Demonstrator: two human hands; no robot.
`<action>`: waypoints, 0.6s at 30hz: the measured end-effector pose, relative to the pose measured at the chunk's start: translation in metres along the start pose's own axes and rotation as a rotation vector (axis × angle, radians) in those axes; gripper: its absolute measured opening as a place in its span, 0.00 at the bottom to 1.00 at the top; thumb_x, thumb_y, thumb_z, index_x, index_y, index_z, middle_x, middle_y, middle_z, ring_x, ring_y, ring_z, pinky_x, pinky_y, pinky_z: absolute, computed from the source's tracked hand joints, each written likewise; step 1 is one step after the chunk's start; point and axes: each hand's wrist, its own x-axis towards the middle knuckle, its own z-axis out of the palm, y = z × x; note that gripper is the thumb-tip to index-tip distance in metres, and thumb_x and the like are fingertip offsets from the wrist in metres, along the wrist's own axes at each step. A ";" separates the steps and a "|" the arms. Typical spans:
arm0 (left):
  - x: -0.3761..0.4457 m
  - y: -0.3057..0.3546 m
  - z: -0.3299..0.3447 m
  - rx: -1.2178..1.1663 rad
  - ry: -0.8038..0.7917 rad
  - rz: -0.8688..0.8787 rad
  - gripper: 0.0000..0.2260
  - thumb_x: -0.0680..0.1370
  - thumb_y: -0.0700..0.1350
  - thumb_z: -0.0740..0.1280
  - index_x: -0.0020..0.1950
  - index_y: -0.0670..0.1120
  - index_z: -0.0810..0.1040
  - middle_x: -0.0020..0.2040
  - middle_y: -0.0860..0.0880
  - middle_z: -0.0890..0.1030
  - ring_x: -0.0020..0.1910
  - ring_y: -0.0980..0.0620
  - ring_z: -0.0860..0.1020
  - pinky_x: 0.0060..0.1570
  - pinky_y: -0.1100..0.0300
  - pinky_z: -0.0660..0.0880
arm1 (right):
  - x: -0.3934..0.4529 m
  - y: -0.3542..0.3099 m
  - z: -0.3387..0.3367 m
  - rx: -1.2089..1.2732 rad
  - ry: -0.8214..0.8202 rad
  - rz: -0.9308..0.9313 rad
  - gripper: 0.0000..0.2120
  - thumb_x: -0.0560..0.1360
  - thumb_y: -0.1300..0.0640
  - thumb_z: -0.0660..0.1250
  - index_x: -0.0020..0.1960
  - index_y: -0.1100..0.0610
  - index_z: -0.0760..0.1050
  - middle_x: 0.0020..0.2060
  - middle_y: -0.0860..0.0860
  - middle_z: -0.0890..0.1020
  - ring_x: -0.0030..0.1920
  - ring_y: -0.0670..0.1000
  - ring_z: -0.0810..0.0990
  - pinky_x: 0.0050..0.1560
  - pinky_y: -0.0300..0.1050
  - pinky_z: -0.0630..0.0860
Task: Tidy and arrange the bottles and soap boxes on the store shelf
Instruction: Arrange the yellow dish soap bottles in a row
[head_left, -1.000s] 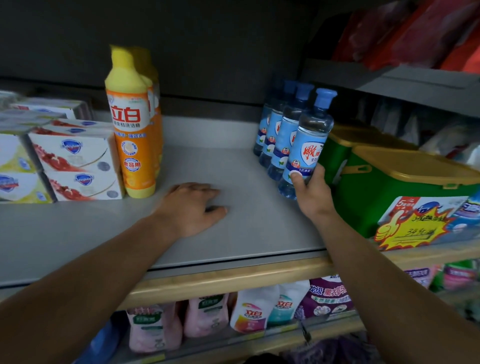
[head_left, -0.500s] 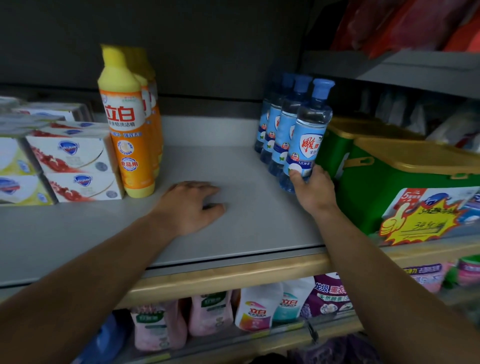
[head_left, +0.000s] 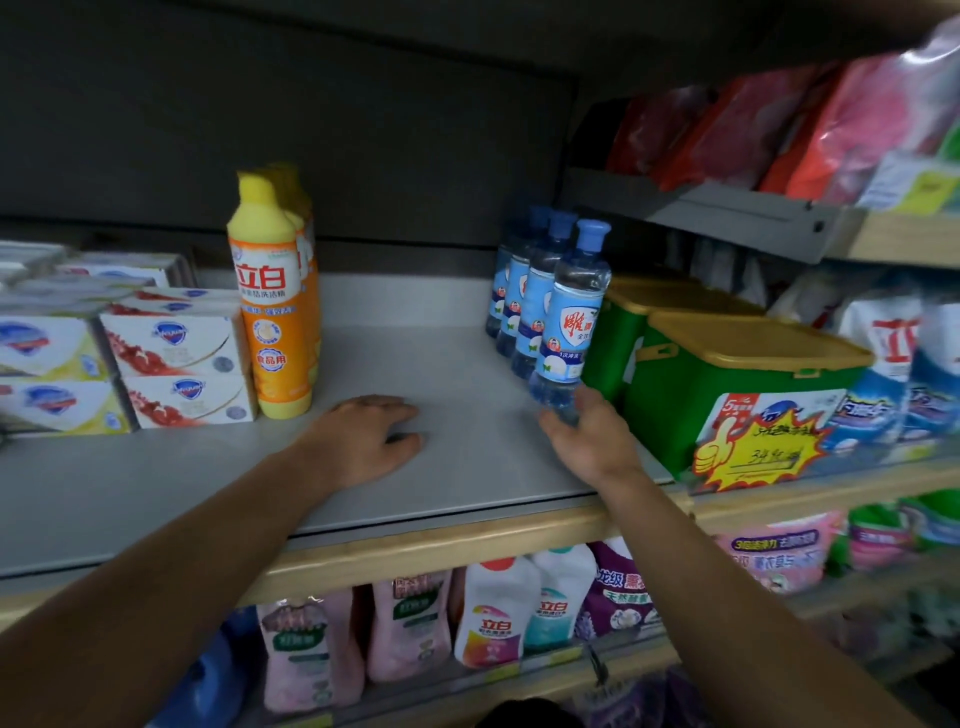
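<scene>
The right hand grasps the base of the front blue bottle; the fingers curl around its bottom, and the bottle stands nearly upright on the shelf, leaning slightly. Directly behind this grip, 3 more blue bottles stand in 1 row going to the back. Just to the right of the grip is a green box with a yellow lid, and a second one stands behind it. A yellow price tag hangs at the front of the green box.

The left hand lies palm down on the bare shelf, fingers relaxed, grasping nothing. It is well apart from the held bottle, to the left of it. Just beyond the left hand stands an orange bottle with a yellow cap, with others of the same kind behind it. Left of it, soap boxes are stacked in 2 layers, touching the orange bottle.

Below the grip, on the lower shelf, stand pink, white and purple packs, somewhat blurred.
</scene>
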 end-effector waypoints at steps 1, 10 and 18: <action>-0.007 -0.003 -0.003 -0.012 -0.022 0.021 0.24 0.80 0.57 0.61 0.73 0.48 0.69 0.75 0.50 0.68 0.74 0.53 0.65 0.71 0.65 0.56 | -0.006 -0.003 0.002 -0.015 -0.011 -0.017 0.23 0.77 0.46 0.66 0.69 0.53 0.71 0.66 0.52 0.77 0.64 0.54 0.75 0.56 0.41 0.69; -0.105 -0.071 -0.034 -0.096 0.017 -0.010 0.23 0.77 0.56 0.67 0.68 0.44 0.76 0.68 0.47 0.76 0.67 0.52 0.73 0.66 0.69 0.60 | -0.026 -0.126 0.058 0.079 -0.149 -0.306 0.25 0.76 0.44 0.67 0.69 0.51 0.71 0.66 0.48 0.75 0.64 0.49 0.75 0.67 0.47 0.70; -0.139 -0.099 -0.029 -0.073 0.193 -0.143 0.38 0.69 0.71 0.46 0.63 0.49 0.78 0.63 0.51 0.79 0.66 0.52 0.72 0.62 0.61 0.70 | -0.010 -0.249 0.099 0.265 -0.012 -0.472 0.28 0.73 0.47 0.71 0.70 0.52 0.68 0.65 0.51 0.73 0.59 0.53 0.78 0.61 0.49 0.74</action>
